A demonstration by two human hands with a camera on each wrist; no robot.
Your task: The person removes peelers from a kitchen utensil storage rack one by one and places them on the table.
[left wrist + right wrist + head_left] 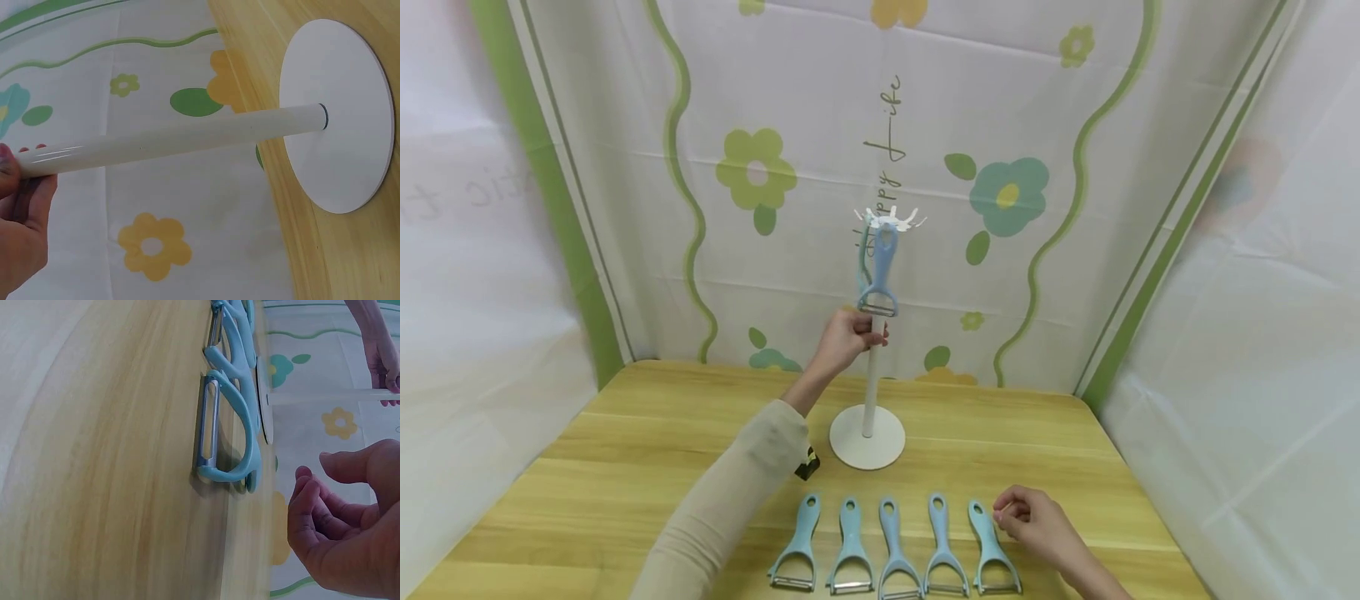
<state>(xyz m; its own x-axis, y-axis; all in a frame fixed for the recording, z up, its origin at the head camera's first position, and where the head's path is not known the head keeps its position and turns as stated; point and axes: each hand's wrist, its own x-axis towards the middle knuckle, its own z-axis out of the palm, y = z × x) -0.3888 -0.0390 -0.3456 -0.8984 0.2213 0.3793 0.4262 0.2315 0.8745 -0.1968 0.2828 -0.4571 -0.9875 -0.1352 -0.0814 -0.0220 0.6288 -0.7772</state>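
White flower-print curtain (835,100) in bkgd, behind wood-grain counter (1000,442). Head view: L hand (848,333) grips pole of white hook stand (871,383) just under hanging blue peeler (882,262); teal peeler (862,271) hangs next to it. Row of five Y-peelers (891,525), teal & blue, lies up front, handles twd stand. R hand (1032,523) is just beside rightmost handle. Small blk/yellow object (807,464) nr sleeve, can't ID. L wrist view: fingers curl round pole; rd. base (337,172) sits flat on counter. R wrist view: R hand's fingers loosely bent, thumb apart, nothing held; nearest peeler lies w/ metal blade exposed.
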